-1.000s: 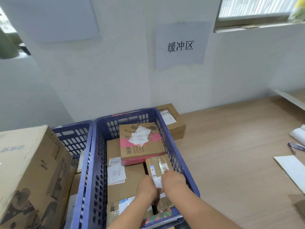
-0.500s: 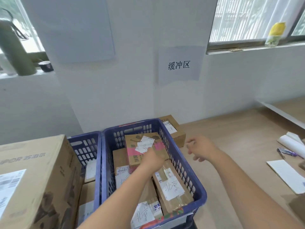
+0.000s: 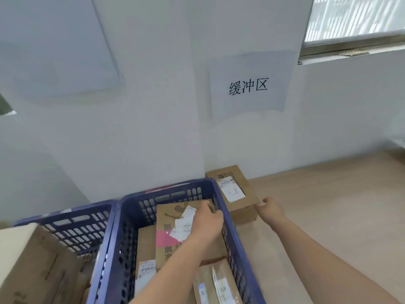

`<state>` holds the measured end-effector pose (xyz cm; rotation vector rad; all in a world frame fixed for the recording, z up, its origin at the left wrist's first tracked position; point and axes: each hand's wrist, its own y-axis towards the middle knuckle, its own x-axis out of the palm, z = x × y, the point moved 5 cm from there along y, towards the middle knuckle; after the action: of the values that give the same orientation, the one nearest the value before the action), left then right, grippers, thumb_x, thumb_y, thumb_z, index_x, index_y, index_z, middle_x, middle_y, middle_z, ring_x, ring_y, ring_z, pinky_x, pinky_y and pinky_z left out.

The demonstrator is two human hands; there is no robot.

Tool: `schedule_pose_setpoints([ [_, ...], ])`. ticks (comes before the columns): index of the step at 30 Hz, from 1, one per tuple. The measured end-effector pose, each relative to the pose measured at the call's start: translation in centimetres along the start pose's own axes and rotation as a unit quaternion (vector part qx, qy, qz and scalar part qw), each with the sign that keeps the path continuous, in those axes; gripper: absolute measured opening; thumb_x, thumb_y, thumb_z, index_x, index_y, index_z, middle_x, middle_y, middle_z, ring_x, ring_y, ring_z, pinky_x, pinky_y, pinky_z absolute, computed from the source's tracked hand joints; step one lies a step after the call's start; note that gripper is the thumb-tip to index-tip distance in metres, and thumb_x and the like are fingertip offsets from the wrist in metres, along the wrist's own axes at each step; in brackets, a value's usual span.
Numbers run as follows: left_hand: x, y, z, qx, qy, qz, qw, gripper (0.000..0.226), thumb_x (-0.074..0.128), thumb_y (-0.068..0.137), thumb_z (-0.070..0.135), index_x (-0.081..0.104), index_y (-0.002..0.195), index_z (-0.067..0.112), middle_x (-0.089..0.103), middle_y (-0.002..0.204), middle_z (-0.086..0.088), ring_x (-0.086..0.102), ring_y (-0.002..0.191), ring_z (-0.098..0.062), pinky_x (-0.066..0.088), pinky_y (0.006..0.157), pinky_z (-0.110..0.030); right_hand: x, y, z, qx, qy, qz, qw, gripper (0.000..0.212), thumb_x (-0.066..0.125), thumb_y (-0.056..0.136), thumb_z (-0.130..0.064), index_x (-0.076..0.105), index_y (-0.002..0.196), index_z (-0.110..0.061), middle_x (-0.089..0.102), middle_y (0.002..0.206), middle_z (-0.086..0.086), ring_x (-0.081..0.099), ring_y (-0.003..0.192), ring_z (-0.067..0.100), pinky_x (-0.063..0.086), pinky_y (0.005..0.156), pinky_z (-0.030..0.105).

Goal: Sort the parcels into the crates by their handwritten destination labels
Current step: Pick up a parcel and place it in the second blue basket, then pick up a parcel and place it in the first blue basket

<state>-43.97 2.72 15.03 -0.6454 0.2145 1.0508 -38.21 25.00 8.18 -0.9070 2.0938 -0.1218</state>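
Observation:
A blue crate [image 3: 219, 194] in front of me holds several cardboard parcels. The top one is a pink-striped parcel [image 3: 166, 233] with loose white labels. My left hand [image 3: 207, 224] lies over its right part, fingers loosely bent toward the far right corner; no grip shows. Just right of the crate, a brown parcel [image 3: 235, 194] with a handwritten white label lies on the table against the wall. My right hand [image 3: 270, 208] is at its near right corner, thumb and forefinger closing round that corner.
A second blue crate [image 3: 72, 224] stands to the left with a large cardboard box [image 3: 28, 266] in front of it. A paper sign [image 3: 248, 85] hangs on the wall. The wooden table [image 3: 328, 205] stretches to the right.
My right hand moved forward and down to the corner of the brown parcel outside the crate. My left hand slid rightward over the pink-striped parcel. The camera tilted down and left.

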Motion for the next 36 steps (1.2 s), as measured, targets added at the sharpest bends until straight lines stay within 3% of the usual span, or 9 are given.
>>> schedule_pose_setpoints([
  [3,0.0,1.6,-0.4,-0.001,0.0,0.026,1.0,0.041,0.046,0.101,0.012,0.039,0.142,0.017,0.047,0.094,0.018,0.064,0.086,-0.011,0.051,0.068,-0.018,1.6,4.2,1.1,0.036,0.083,0.019,0.996,0.064,0.062,0.09,-0.035,0.046,0.145,-0.007,0.052,0.143,0.018,0.055,0.124,0.036,0.048,0.099,0.04],
  [5,0.1,2.3,-1.0,0.0,0.009,0.03,0.999,0.043,0.045,0.102,0.012,0.036,0.144,0.017,0.052,0.108,0.016,0.056,0.08,-0.001,0.043,0.059,-0.011,3.1,6.1,1.6,0.06,0.164,-0.005,0.985,0.071,0.063,0.089,-0.037,0.038,0.151,-0.012,0.047,0.148,0.015,0.051,0.128,0.037,0.049,0.1,0.046],
  [11,0.0,3.9,-3.1,-0.014,0.021,0.059,0.998,0.051,0.046,0.103,0.017,0.032,0.152,0.024,0.047,0.145,0.005,0.052,0.113,-0.012,0.049,0.081,-0.022,6.6,7.5,2.5,0.146,0.351,-0.111,0.918,0.074,0.068,0.092,-0.041,0.028,0.154,-0.029,0.042,0.145,0.005,0.057,0.105,0.039,0.059,0.068,0.045],
  [14,0.3,4.7,-3.5,-0.01,0.025,0.055,0.998,0.049,0.045,0.103,0.017,0.034,0.15,0.025,0.048,0.141,0.007,0.052,0.115,-0.013,0.051,0.094,-0.03,7.4,9.0,3.2,0.141,0.376,-0.104,0.91,0.081,0.075,0.088,-0.04,0.03,0.154,-0.028,0.042,0.149,0.004,0.057,0.118,0.041,0.062,0.067,0.051],
  [17,0.6,5.3,-4.0,-0.016,0.022,0.05,0.998,0.048,0.044,0.103,0.017,0.034,0.15,0.025,0.048,0.141,0.007,0.05,0.109,-0.011,0.05,0.093,-0.03,8.1,10.0,3.5,0.14,0.416,-0.112,0.891,0.043,0.073,0.091,-0.027,0.055,0.128,-0.014,0.058,0.133,0.01,0.06,0.116,0.038,0.062,0.055,0.039],
  [20,1.1,5.5,-4.4,-0.023,0.02,0.042,0.999,0.048,0.045,0.103,0.016,0.034,0.149,0.024,0.05,0.139,0.005,0.051,0.112,-0.011,0.049,0.096,-0.03,7.8,10.1,3.1,0.119,0.413,-0.105,0.897,0.022,0.06,0.099,-0.011,0.058,0.121,-0.008,0.063,0.11,0.014,0.063,0.101,0.037,0.06,0.049,0.026],
  [25,1.5,5.3,-4.0,-0.025,0.012,0.028,0.999,0.049,0.045,0.102,0.012,0.034,0.15,0.02,0.048,0.129,0.008,0.055,0.111,-0.011,0.05,0.089,-0.027,7.4,10.4,2.5,0.101,0.366,-0.075,0.922,0.017,0.054,0.099,-0.001,0.06,0.114,-0.005,0.062,0.098,0.013,0.062,0.1,0.035,0.06,0.067,0.036],
  [28,1.3,5.1,-3.7,-0.021,0.007,0.027,0.999,0.045,0.044,0.103,0.012,0.036,0.146,0.021,0.05,0.132,0.007,0.056,0.101,-0.006,0.048,0.078,-0.021,7.1,10.6,2.7,0.102,0.353,-0.067,0.928,0.016,0.053,0.097,0.003,0.062,0.109,-0.002,0.062,0.088,0.011,0.063,0.094,0.035,0.06,0.064,0.036],
  [36,-0.5,3.3,-2.9,0.004,0.007,0.048,0.999,0.043,0.044,0.102,0.017,0.039,0.144,0.024,0.048,0.142,0.006,0.056,0.105,-0.006,0.049,0.084,-0.025,1.5,8.8,4.0,0.065,0.36,-0.032,0.93,0.019,0.05,0.098,0.002,0.065,0.109,0.002,0.067,0.095,0.017,0.068,0.083,0.032,0.057,0.082,0.04],
])
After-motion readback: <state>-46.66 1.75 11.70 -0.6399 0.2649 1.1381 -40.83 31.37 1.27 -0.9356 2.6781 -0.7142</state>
